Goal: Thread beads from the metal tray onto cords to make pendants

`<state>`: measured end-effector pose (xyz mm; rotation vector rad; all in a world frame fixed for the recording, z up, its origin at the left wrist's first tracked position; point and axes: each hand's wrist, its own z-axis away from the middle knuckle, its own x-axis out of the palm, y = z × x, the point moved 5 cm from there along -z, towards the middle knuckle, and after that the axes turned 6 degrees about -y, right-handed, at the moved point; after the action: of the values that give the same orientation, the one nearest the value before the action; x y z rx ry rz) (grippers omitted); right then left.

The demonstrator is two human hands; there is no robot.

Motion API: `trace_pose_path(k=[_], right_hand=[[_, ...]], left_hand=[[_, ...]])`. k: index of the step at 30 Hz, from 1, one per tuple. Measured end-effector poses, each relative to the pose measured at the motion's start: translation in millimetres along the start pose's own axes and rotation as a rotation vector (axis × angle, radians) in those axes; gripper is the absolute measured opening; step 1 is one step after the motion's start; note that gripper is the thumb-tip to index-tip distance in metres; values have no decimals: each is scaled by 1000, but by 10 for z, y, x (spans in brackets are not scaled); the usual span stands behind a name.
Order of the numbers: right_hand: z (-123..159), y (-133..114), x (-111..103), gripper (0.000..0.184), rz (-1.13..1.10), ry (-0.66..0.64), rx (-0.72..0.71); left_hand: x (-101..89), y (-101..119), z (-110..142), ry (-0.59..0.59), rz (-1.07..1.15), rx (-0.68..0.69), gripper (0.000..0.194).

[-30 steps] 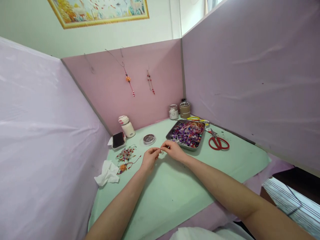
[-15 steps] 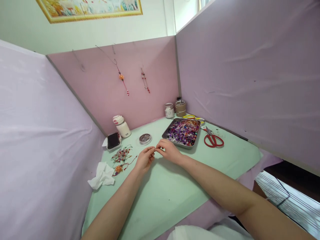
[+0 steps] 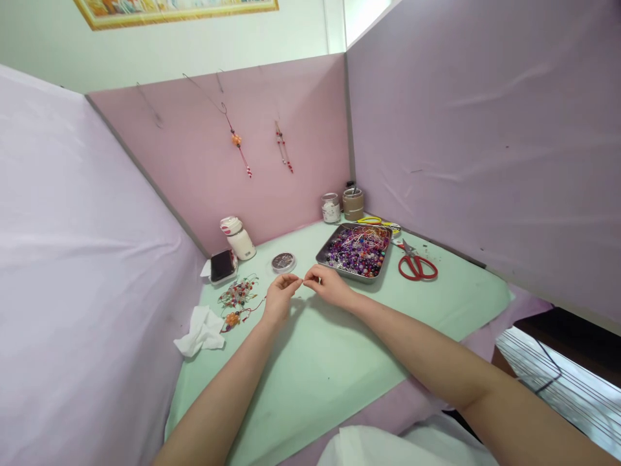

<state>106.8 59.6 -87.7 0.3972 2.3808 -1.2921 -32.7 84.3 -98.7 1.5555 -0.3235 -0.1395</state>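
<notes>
My left hand [image 3: 280, 297] and my right hand [image 3: 327, 285] meet fingertip to fingertip above the green table. Each is closed in a pinch, and what sits between the fingers is too small to make out. Left of my left hand lies a beaded cord with an orange bead cluster [image 3: 233, 318]; its red end reaches close to the wrist. A tangle of beaded strings [image 3: 237, 292] rests just behind it. Behind my right hand stands a metal tray [image 3: 371, 279] filled with purple, red and clear beads [image 3: 356, 252] and loose pale thread.
Red-handled scissors [image 3: 417, 266] lie right of the tray. A small round dish [image 3: 283, 262], a white bottle [image 3: 239, 238], a phone-like dark object [image 3: 222, 266] and crumpled tissue [image 3: 200, 331] are on the left. Two jars [image 3: 330, 209] stand at the back. Beaded strands [image 3: 236, 140] hang on the pink partition.
The view has tilted slightly downward. Both hands remain together at nearly the same spot, with the left fingers now straighter and a small gap between the fingertips.
</notes>
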Motion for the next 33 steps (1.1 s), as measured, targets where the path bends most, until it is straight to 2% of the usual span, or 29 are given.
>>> trace_pose_path(k=[5, 12, 21, 33], right_hand=[[-15, 16, -1, 7, -95, -4, 83], [-29, 53, 8, 15, -356, -45, 187], [0, 97, 65, 12, -466, -110, 327], [25, 158, 149, 21, -682, -180, 409]], left_hand=[[-4, 91, 13, 19, -166, 165, 24], [6, 126, 40, -2, -334, 322, 17], [55, 120, 97, -22, -390, 334, 10], [90, 98, 136, -59, -339, 377, 11]])
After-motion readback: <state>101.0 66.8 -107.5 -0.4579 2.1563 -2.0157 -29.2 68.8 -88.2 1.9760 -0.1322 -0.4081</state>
